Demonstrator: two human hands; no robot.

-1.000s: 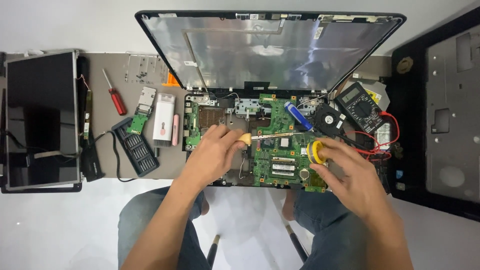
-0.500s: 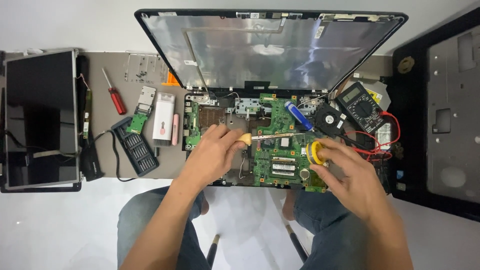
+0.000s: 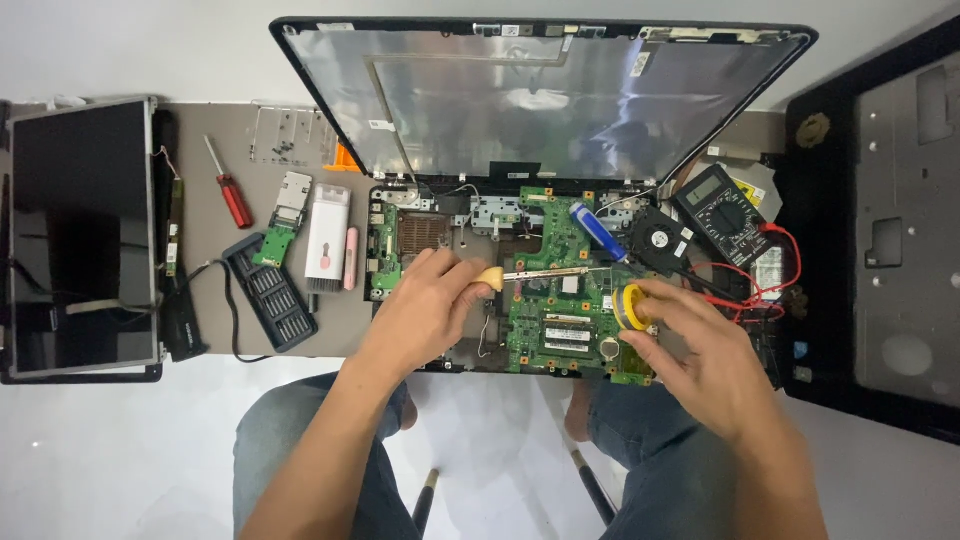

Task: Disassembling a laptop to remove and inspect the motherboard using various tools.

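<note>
One opened laptop (image 3: 540, 110) lies on the brown mat (image 3: 215, 330), its green motherboard (image 3: 570, 310) exposed. The left hand (image 3: 425, 310) is closed around a yellow-handled soldering iron (image 3: 530, 274), whose metal tip lies across the board. The right hand (image 3: 700, 360) pinches one yellow spool of solder wire (image 3: 630, 306) at the board's right edge. Two screwdrivers show: a red one (image 3: 232, 195) on the mat and a blue one (image 3: 597, 230) on the board. One multimeter (image 3: 722, 212), one black fan (image 3: 660, 240) and one bit set (image 3: 272, 292) flank the laptop. A loose screen panel (image 3: 80, 235) crowds the mat's left edge; bare mat remains beside the bit set.
</note>
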